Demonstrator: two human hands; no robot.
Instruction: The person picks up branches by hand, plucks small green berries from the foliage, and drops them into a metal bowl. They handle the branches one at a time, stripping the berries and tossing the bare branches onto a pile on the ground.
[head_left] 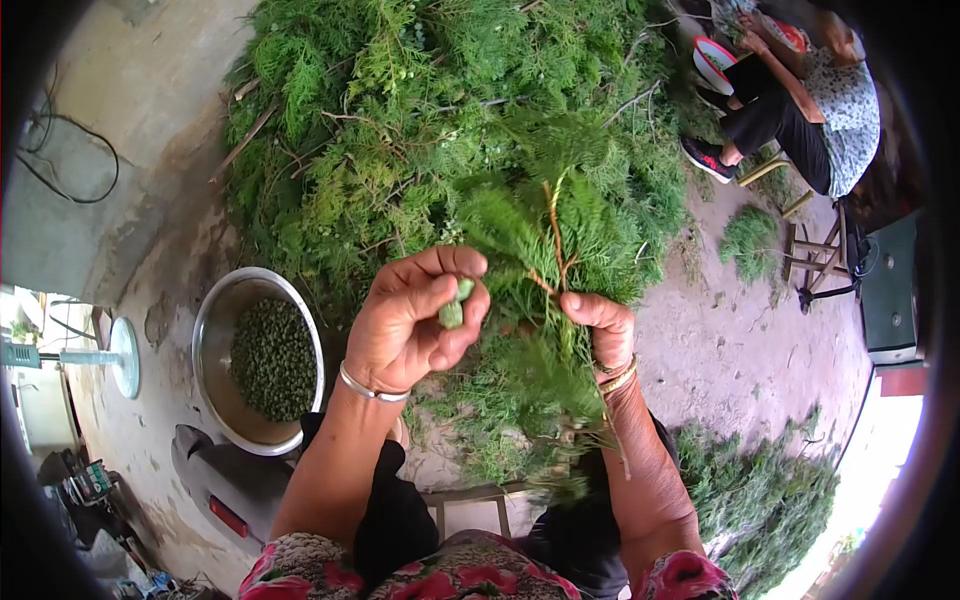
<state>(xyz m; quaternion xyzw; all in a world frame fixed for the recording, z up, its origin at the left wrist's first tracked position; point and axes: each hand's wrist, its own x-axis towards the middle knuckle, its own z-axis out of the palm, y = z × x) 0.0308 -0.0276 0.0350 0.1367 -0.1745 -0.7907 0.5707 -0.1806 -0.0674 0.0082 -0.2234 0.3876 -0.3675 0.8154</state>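
Note:
My left hand (415, 318), with a silver bangle at its wrist, is curled with its fingers round a few small green cones (454, 306). Beside it on the right, my right hand (603, 328) grips a leafy green branch (557, 235) by its brown stem, thumb on top. The branch's feathery leaves are partly blurred and spread above and below that hand. Left of my left arm stands a metal basin (204, 345) with many green cones (273, 360) in it.
A large heap of cut green branches (400, 130) lies ahead. At the upper right a seated person (800, 110) works by a red-rimmed bowl (712, 62). More greenery (760, 500) lies at the lower right; a wooden stool (818, 255) and a fan (125, 357) stand at the sides.

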